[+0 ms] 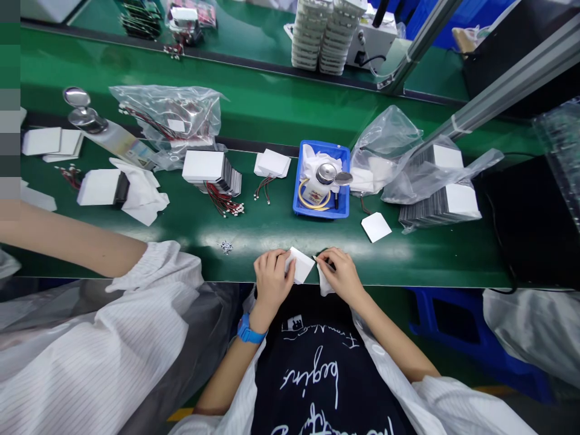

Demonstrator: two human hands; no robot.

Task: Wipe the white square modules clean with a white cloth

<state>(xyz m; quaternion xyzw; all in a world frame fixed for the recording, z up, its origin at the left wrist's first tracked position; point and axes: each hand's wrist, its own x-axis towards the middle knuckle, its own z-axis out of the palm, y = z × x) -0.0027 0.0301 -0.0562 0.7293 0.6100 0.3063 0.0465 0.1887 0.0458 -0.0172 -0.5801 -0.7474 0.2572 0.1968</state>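
My left hand (273,279), with a blue watch (250,330) on its wrist, is closed around a thin white rectangular panel (302,263) at the table's front edge. Just right of the panel, my right hand (341,275) pinches a white cloth (325,283), which hangs down below its fingers over the edge. The cloth's tip points toward the panel's right corner. A small heap of tiny pale parts (226,246) lies to the left of my hands. Another white panel (376,227) rests on the table beyond my right hand.
A blue tray (297,181) holds a pump bottle (316,191), cloth and a yellow ring. Stacked white panels with wires (206,166) stand left of it; bagged panels (457,202) stand right. A metal post (493,96) slants across the right. A co-worker's arm (77,238) reaches in from the left.
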